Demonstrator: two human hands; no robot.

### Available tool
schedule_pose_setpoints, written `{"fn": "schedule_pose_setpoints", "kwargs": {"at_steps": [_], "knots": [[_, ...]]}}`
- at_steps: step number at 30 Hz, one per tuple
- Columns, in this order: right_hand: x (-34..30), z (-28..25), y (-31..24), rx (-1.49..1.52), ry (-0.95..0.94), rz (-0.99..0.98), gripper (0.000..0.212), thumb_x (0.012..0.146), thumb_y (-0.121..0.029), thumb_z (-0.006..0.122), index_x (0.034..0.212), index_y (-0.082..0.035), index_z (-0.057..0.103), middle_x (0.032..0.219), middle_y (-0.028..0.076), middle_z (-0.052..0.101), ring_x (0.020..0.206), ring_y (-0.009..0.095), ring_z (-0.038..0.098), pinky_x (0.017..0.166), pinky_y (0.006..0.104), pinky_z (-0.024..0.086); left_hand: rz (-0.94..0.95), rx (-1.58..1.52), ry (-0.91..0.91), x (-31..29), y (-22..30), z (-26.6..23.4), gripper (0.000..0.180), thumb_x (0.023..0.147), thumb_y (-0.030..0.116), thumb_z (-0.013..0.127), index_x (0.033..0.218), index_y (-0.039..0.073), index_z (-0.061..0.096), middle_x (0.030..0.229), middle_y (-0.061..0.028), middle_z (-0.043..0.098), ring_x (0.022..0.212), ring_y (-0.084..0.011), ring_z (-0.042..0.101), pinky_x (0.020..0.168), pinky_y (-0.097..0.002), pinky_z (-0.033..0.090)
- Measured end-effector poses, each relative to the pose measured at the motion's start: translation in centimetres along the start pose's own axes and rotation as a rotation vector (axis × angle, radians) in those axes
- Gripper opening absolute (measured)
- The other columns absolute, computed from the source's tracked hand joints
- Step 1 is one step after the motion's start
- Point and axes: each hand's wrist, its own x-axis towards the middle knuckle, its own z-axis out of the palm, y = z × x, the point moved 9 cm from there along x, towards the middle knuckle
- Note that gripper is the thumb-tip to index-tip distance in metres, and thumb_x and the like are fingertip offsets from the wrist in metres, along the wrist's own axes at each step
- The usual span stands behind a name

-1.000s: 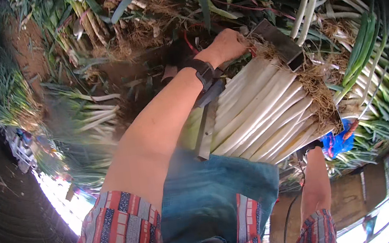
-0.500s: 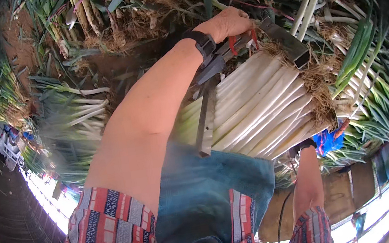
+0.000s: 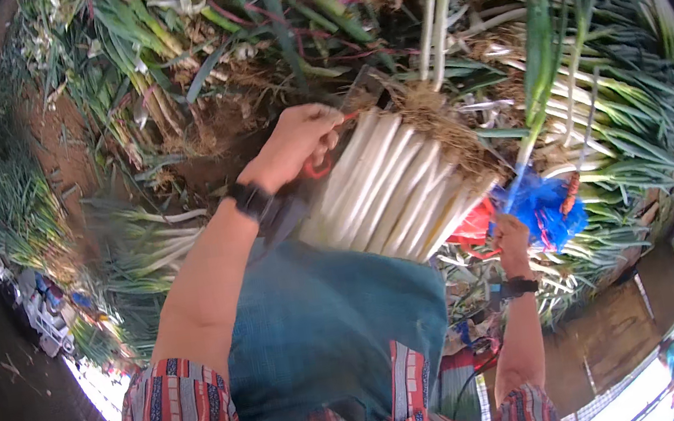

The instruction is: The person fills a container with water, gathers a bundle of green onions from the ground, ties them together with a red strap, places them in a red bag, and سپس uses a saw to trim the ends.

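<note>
A bundle of long green onions (image 3: 381, 192) lies in front of me, white stalks side by side and brown roots (image 3: 441, 124) pointing to the far right. My left hand (image 3: 306, 138) is closed at the bundle's far left side, pinching a thin red strip (image 3: 320, 167) that loops below the fingers. On the near right side, my right hand (image 3: 512, 237) closes on a red plastic strip (image 3: 471, 225) beside the stalks. Whether both red pieces join beneath the bundle is hidden. A metal plate (image 3: 372, 85) shows behind the roots.
Blue plastic netting (image 3: 549, 215) sits just beyond my right hand. Loose green onions (image 3: 599, 133) are heaped at the right, and more stalks (image 3: 158, 242) lie at the left. Roots and leaves (image 3: 224, 97) cover the far ground. Blue-green cloth (image 3: 331, 296) covers my lap.
My left hand has come nearer and left, drawing the red strip with it. My right hand has risen beside the bundle, where red plastic now shows. The whole view has also shifted.
</note>
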Motion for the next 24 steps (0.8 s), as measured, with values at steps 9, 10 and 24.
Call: {"fn": "schedule_pose_setpoints", "kwargs": {"at_steps": [9,10,24], "knots": [[-13.0,3.0,-11.5,-0.188,-0.069,-0.61,0.014,0.085,-0.009,0.064,0.095,0.0,0.065,0.079,0.009,0.065,0.059,0.01,0.046,0.055,0.0281,0.041,0.406,0.701,-0.07,-13.0,3.4,16.1,0.02,0.094,0.01,0.049,0.109,-0.001,0.055,0.072,-0.01,0.059,0.054,-0.0153,0.055,0.046,-0.0296,0.043],[-14.4,5.2,-12.8,-0.172,-0.153,-0.666,0.02,0.083,-0.007,0.064,0.102,-0.001,0.065,0.087,0.013,0.066,0.059,0.014,0.05,0.056,0.0303,0.044,0.623,0.733,-0.04,-13.5,3.4,17.2,0.019,0.091,0.008,0.05,0.108,0.0,0.055,0.073,-0.0127,0.059,0.057,-0.0222,0.057,0.048,-0.0338,0.044],[-12.7,13.6,-15.0,-0.043,-0.229,-0.142,0.032,0.097,-0.033,0.053,0.094,-0.003,0.064,0.062,-0.002,0.049,0.051,0.003,0.041,0.045,0.0186,0.032,0.826,0.662,0.242,-7.2,2.4,8.7,0.019,0.087,0.02,0.056,0.097,0.004,0.059,0.087,-0.0127,0.062,0.088,-0.0321,0.06,0.072,-0.0416,0.048]]}}
